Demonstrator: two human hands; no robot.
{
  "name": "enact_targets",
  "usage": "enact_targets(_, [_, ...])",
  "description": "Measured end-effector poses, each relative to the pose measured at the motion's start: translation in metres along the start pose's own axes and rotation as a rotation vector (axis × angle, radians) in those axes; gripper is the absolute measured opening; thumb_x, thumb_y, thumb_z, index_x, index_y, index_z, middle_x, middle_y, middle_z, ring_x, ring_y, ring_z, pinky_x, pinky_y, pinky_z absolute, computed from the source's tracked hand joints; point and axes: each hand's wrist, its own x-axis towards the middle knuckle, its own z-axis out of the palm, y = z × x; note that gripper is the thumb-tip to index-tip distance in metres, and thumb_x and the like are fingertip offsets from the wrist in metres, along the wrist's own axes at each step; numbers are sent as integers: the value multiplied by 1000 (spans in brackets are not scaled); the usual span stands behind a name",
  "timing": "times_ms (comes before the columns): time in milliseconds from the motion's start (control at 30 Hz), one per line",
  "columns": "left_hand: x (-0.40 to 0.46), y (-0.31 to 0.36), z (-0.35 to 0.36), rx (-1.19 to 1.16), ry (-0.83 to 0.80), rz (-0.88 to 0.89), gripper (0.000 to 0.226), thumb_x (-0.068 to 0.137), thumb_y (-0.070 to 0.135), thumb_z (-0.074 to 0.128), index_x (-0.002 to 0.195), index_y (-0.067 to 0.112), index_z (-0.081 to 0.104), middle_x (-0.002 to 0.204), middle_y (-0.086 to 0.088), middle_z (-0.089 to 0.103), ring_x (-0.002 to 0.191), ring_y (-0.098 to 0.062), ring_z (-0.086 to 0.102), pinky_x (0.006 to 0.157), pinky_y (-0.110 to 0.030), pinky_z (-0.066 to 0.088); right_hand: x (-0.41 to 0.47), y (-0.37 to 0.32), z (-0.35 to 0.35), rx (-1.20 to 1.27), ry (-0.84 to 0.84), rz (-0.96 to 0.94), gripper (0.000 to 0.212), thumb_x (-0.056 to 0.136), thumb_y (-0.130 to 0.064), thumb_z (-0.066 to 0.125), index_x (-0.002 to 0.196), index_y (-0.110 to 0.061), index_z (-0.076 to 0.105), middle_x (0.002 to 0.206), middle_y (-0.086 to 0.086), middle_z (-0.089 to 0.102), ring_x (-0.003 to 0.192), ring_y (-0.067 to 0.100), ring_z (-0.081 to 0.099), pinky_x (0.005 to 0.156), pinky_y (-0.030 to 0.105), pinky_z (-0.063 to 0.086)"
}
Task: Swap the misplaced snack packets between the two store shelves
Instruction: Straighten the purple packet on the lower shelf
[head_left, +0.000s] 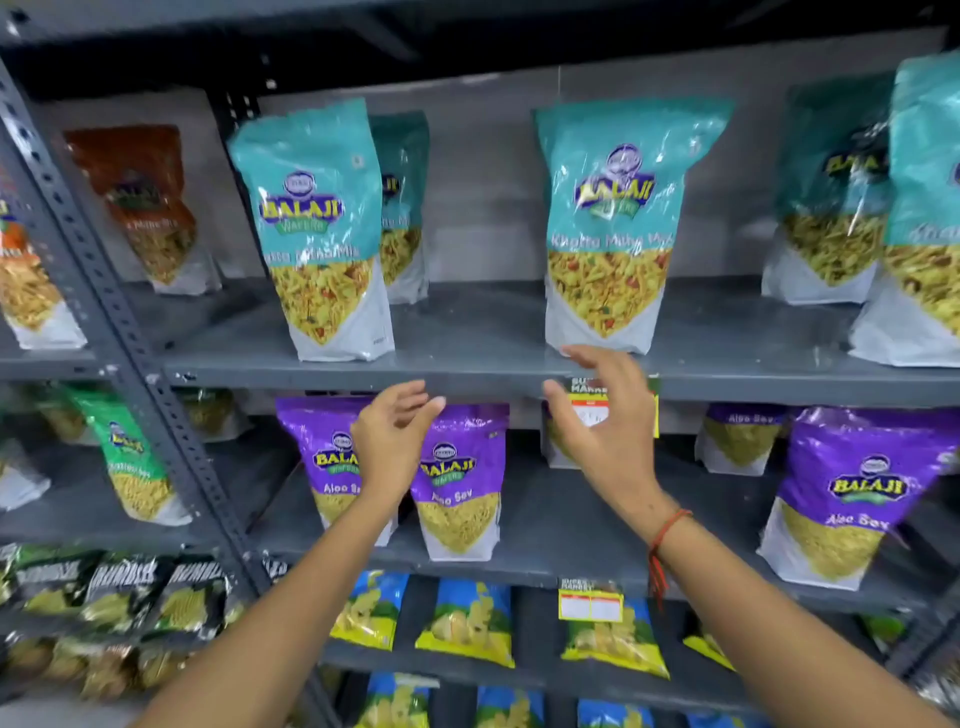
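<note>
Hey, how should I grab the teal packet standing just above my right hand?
Probably take the teal packet by its narrower upper half from the front, thumb on one side edge, fingers on the other. It stands upright with open shelf on both sides, and the right hand is open just below it.

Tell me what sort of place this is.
Most likely a grocery or supermarket aisle. Grey metal shelving holds rows of identical branded snack packets, teal ones above purple ones, and printed price tags are clipped to the shelf edges. Both hands, left and right, are open and empty.
</note>
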Motion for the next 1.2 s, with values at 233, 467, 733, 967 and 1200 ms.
enact_targets(233, [-37, -159, -7, 186, -330, -370, 76, 65, 29, 86, 130, 6, 53, 115, -11, 66, 84, -1, 62, 73, -14, 53, -89, 91, 64, 34, -528, 577, 48, 76, -39, 77, 116, -28, 55, 97, -9, 65, 77, 12, 66, 77, 41, 58])
enact_targets(467, [-27, -216, 16, 152, -385, -553, 100, 64, 11, 87, 145, 12, 29, 121, -9, 50, 108, -30, 57, 95, -48, 50, -154, 170, 133, 82, -901, 882, 85, 66, -24, 85, 137, -16, 40, 124, 9, 65, 115, 27, 64, 96, 47, 54])
enact_targets(733, [-32, -234, 34, 219, -431, -466, 55, 66, 21, 86, 113, 14, 57, 103, -9, 74, 90, -21, 73, 86, -42, 58, -162, 189, 137, 76, -867, 876, 53, 70, -20, 77, 118, -27, 56, 115, 8, 73, 104, 21, 70, 91, 45, 56])
enact_targets(967, [-49, -210, 89, 254, -498, -367, 55, 60, 39, 84, 108, 21, 62, 93, 0, 76, 77, -6, 73, 71, -25, 57, -157, 219, 76, 49, -768, 949, 52, 59, -25, 79, 102, -41, 54, 101, -5, 75, 94, 17, 73, 86, 39, 59])
enact_targets(1200, [-71, -188, 153, 232, -548, -332, 59, 59, 52, 79, 109, 25, 63, 91, 3, 77, 76, -4, 72, 74, -33, 60, -145, 247, 12, 8, -704, 1010, 50, 74, 0, 80, 112, -19, 54, 93, -12, 67, 72, -16, 67, 65, 7, 51])
